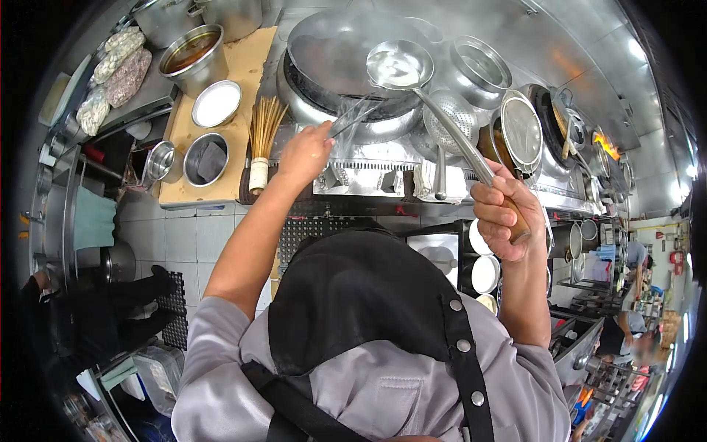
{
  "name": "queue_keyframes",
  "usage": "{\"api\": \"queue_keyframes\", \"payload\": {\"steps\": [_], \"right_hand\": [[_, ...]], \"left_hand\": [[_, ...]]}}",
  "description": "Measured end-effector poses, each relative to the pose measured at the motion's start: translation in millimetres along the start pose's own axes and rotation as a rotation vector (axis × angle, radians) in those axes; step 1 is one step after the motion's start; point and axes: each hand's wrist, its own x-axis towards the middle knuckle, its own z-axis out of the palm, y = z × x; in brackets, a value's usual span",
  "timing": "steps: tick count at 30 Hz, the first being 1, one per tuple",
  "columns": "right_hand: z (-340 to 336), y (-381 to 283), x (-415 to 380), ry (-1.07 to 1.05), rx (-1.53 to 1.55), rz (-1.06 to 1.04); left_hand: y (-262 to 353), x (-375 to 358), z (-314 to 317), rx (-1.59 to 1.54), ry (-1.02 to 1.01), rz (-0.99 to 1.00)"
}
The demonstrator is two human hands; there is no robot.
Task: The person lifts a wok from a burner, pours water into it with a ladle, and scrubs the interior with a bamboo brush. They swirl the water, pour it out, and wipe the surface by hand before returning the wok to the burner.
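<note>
My right hand [508, 210] is wrapped round the wooden end of a long-handled ladle [449, 127]. Its round metal bowl hangs over the right part of a large dark wok [324, 55], with a shiny, bright surface inside. Steam rises from the wok, which sits on a round metal burner ring [294, 99]. At the wok's near side, my left hand [303, 156] has its fingers curled at the thin dark loop handle [357, 118]. Pale streaks, like running water, show beside that handle.
Left of the burner lie a bamboo brush [264, 136], a white-filled bowl [216, 103], a metal pot [208, 158] and a pot of brown liquid [193, 55]. A perforated skimmer [448, 121] and round strainer [521, 131] stand right. Flames [606, 145] burn farther right. A person [96, 309] is at left.
</note>
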Motion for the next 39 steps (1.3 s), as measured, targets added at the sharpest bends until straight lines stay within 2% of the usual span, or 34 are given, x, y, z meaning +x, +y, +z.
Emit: {"api": "queue_keyframes", "payload": {"steps": [5,8,11,12,14,16,18,20,21,23,27,31,33,36,39], "right_hand": [[3.1,-3.0,-0.2,0.053,-0.140,-0.006],[6.6,-6.9,11.8,0.068,-0.239,0.008],[12.3,-12.8,34.2,0.211,-0.442,0.060],[14.6,-12.5,46.8,0.202,-0.444,0.063],[14.4,-8.9,81.8,0.207,-0.603,0.120],[4.7,-4.2,136.2,0.152,-0.569,0.173],[-33.6,-8.1,219.4,0.024,-0.297,0.299],[-37.6,-8.9,278.6,0.145,-0.302,0.184],[-39.2,-6.7,285.9,0.139,-0.303,0.186],[-44.2,-7.0,294.5,0.320,-1.011,-0.153],[-81.0,-59.0,241.6,0.404,-1.222,-0.318],[-120.1,-130.2,199.3,0.464,-1.247,-0.443],[-130.3,-170.6,194.7,0.560,-1.273,-0.474],[-171.1,-232.1,216.5,0.679,-1.369,-0.501],[-204.9,-272.4,252.4,0.781,-1.449,-0.470]], "left_hand": [[-1.6,4.0,-5.2,-0.004,-0.055,-0.057],[-31.5,-8.6,0.5,-0.059,0.011,-0.070],[-53.9,-41.1,4.7,-0.156,0.090,-0.112],[-54.9,-51.9,3.5,-0.151,0.096,-0.116],[-55.9,-70.3,1.5,-0.229,0.003,-0.282],[-61.3,-86.9,7.7,-0.248,0.045,-0.276],[-67.3,-101.4,10.1,-0.264,0.083,-0.268],[-72.8,-115.8,9.6,-0.196,0.033,-0.349],[-74.8,-126.5,9.2,-0.192,0.038,-0.351],[-76.6,-153.5,6.5,-0.290,0.061,-0.474],[-45.3,-199.5,-13.0,-0.410,0.072,-0.864],[-31.8,-243.6,-3.3,-0.519,0.093,-1.040],[-23.6,-246.3,0.7,-0.454,0.054,-1.005],[-44.8,-260.5,27.0,-0.444,0.055,-0.952],[-13.2,-225.8,15.4,-0.517,0.067,-1.009]]}}
